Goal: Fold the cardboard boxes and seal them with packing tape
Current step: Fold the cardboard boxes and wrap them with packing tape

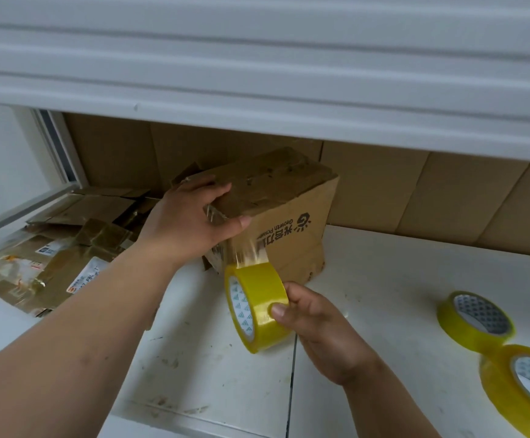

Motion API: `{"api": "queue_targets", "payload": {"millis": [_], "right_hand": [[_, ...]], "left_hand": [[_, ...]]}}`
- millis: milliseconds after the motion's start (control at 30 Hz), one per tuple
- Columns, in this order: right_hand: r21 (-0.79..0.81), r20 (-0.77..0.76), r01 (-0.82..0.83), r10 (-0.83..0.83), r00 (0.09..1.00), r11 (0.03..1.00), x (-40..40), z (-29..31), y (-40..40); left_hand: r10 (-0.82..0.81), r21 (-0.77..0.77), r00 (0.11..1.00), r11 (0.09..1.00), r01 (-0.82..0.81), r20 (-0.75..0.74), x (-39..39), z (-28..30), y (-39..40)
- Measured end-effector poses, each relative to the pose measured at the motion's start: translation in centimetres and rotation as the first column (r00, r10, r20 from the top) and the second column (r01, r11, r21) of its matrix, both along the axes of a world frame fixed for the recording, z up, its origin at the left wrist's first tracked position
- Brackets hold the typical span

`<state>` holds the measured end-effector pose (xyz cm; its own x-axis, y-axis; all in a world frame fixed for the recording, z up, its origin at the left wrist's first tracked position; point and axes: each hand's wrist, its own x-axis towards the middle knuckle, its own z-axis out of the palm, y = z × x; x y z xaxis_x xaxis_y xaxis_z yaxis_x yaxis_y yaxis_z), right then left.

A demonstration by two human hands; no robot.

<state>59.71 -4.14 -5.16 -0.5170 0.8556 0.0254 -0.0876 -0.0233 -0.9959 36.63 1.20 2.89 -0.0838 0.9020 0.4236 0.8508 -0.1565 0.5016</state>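
Far left, one heap of flattened cartons (51, 248), brown, labelled, taped over, too jumbled to count singly; next, one left hand (190, 216) laid over the near top corner of the one standing cardboard box (282, 213), fingers spread on the taped top, thumb stretched along the printed front face; box upright at the back of the white table (383, 311), tight against the cardboard-lined wall (415, 184); just below, one strip of clear tape (251, 251) running taut from the box front down to the yellow tape roll (257, 306); roll on edge, just off the box's lower corner, gripped by the right hand (317, 330), thumb pressed on the outer band, other fingers curled behind; three rolls counted in all, two spare rolls (478, 317) lying flat at far right, touching each other; tabletop white, scuffed, grimy, split by one dark seam; overhead, one white ribbed shutter (257, 58) filling the upper view.
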Motion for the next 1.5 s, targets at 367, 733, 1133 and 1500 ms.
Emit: {"api": "queue_targets", "payload": {"millis": [367, 733, 1133, 1500], "right_hand": [[-0.010, 0.019, 0.128, -0.128, 0.992, 0.992, -2.3, -1.8, -0.2], [0.014, 0.070, 0.129, -0.130, 0.989, 0.991, -2.0, -1.7, 0.3], [0.552, 0.830, -0.165, -0.520, 0.204, 0.817, 6.8, -7.2, 3.8], [0.615, 0.581, 0.127, -0.556, 0.594, 0.779, 6.3, -0.7, 4.0]], "left_hand": [[0.084, 0.135, 0.982, 0.985, -0.107, 0.168, 2.1, -3.0, -1.4], [0.132, -0.073, 0.757, 0.991, -0.111, 0.640, 5.2, -6.9, -5.6], [0.221, -0.171, 0.550, 0.975, -0.142, 0.805, 7.3, -6.9, -6.3], [0.253, -0.170, 0.493, 0.963, -0.207, 0.832, 8.3, -6.5, -5.7]]}}
